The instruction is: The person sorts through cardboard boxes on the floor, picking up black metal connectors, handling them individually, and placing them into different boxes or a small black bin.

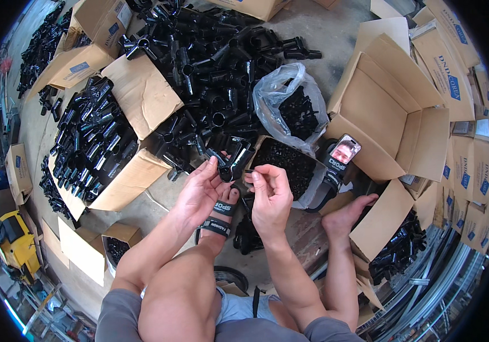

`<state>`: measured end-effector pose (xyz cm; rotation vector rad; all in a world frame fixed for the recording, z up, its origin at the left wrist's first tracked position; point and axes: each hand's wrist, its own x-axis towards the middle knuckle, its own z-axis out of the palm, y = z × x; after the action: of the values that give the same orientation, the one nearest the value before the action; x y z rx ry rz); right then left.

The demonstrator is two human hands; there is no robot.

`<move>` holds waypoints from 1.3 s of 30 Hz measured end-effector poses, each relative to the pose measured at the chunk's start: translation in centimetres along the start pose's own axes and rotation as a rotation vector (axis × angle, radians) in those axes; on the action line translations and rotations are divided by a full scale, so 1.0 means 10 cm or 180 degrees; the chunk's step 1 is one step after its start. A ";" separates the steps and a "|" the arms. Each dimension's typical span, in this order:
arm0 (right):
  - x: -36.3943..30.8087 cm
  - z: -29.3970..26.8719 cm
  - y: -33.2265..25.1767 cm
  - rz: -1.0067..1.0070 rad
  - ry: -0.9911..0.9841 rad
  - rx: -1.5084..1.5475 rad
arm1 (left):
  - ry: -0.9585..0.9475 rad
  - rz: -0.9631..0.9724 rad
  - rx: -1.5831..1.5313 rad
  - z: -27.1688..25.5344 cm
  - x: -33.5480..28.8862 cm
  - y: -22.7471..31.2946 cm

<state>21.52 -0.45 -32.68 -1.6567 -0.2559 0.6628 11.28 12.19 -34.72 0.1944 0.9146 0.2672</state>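
Between my hands is a glossy black tubular fitting (236,162) with short branches. My left hand (198,192) is closed round its near left side. My right hand (271,198) is held just to the right of the fitting, thumb and forefinger pinched on a small dark piece (249,171) whose exact kind is too small to tell. Beyond my hands lies a large heap of similar black fittings (216,68). Close to my right hand stands a container of tiny black parts (284,162), and behind it a clear plastic bag (276,82) holds more small black parts.
An open cardboard box (381,108) stands at right, near a phone (345,149) resting by a black sandal (331,176). At left, another carton (125,185) is full of black fittings. Metal pipes (444,285) lie at lower right; a yellow machine (16,239) stands far left.
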 end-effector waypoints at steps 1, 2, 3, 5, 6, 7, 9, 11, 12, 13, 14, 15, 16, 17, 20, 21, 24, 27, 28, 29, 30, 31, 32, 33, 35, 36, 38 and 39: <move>-0.01 0.02 0.01 -0.0002 0.0049 0.0056 | -0.0001 0.0003 0.0001 0.00 0.00 -0.02; -0.02 0.03 0.01 -0.0003 0.0102 0.0112 | -0.0004 0.0003 0.0003 0.00 0.00 -0.03; -0.03 0.05 0.02 -0.0005 0.0158 0.0167 | -0.0008 0.0001 0.0007 -0.01 0.00 -0.04; -0.04 0.09 -0.02 0.0086 0.0338 0.0454 | -0.0030 0.0018 0.0057 0.01 -0.01 -0.06; -0.05 0.11 -0.03 0.0132 0.0430 0.0595 | -0.0043 0.0025 0.0082 0.01 -0.01 -0.06; -0.05 0.11 -0.01 0.0134 0.0415 0.0539 | -0.0054 -0.0001 0.0058 0.02 -0.03 -0.06; -0.07 0.11 0.04 0.0138 0.0384 0.0425 | -0.0077 -0.0053 0.0008 0.02 -0.04 -0.04; -0.09 0.09 0.07 0.0050 0.0443 -0.0033 | -0.0030 -0.0009 -0.0038 -0.01 -0.01 -0.06; -0.10 0.08 0.08 0.0005 0.0470 -0.0262 | -0.0005 0.0014 -0.0062 -0.02 0.00 -0.06; -0.10 0.07 0.07 -0.0017 0.0491 -0.0329 | 0.0008 0.0027 -0.0082 -0.02 0.00 -0.06; -0.10 0.07 0.06 -0.0039 0.0513 -0.0397 | 0.0021 0.0040 -0.0102 -0.02 0.00 -0.06; -0.11 0.07 0.06 -0.0062 0.0534 -0.0466 | 0.0034 0.0053 -0.0123 -0.02 -0.01 -0.06; -0.11 0.06 0.06 -0.0058 0.0508 -0.0527 | 0.0028 0.0064 -0.0115 -0.02 0.00 -0.05; -0.11 0.07 0.05 -0.0079 0.0458 -0.0585 | 0.0021 0.0076 -0.0106 -0.03 0.00 -0.05; -0.10 0.08 0.03 -0.0060 0.0366 -0.0559 | -0.0007 0.0147 0.0001 0.03 -0.06 -0.03; -0.09 0.08 0.06 0.0000 0.0374 -0.0414 | -0.0018 0.0178 0.0050 0.06 -0.08 -0.04; -0.08 0.12 0.16 0.0348 0.0443 0.0611 | -0.0183 0.0651 0.0375 0.06 -0.07 -0.06; -0.07 0.06 0.18 0.0841 0.0342 0.1466 | -0.0385 0.1095 0.0815 0.04 -0.07 -0.09; -0.07 0.03 0.20 0.0887 0.0301 0.1644 | -0.0369 0.1123 0.0931 0.05 -0.09 -0.09; -0.08 0.01 0.21 0.0933 0.0261 0.1822 | -0.0353 0.1150 0.1047 0.07 -0.12 -0.07; -0.10 0.01 0.20 0.0913 0.0218 0.2000 | -0.0337 0.1176 0.1164 0.09 -0.14 -0.06; -0.12 0.01 0.20 0.0965 0.0194 0.2078 | -0.0351 0.1201 0.1114 0.09 -0.14 -0.05; -0.14 0.01 0.19 0.1017 0.0172 0.2156 | -0.0366 0.1226 0.1064 0.09 -0.15 -0.05; -0.15 0.01 0.19 0.1067 0.0152 0.2234 | -0.0383 0.1250 0.1015 0.09 -0.15 -0.05; -0.17 -0.02 0.27 0.1146 0.0022 0.2333 | -0.0421 0.1332 0.1091 0.09 -0.15 -0.07; -0.18 -0.03 0.30 0.1185 -0.0041 0.2382 | -0.0441 0.1371 0.1130 0.09 -0.15 -0.08; -0.20 0.00 0.27 0.1180 -0.0024 0.2393 | -0.0481 0.1405 0.1226 0.08 -0.16 -0.06; -0.21 0.02 0.25 0.1177 -0.0015 0.2399 | -0.0502 0.1422 0.1274 0.08 -0.17 -0.05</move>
<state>19.25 -1.87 -34.54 -0.9739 0.2850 0.9018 11.03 11.10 -33.05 0.7844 0.7527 0.4727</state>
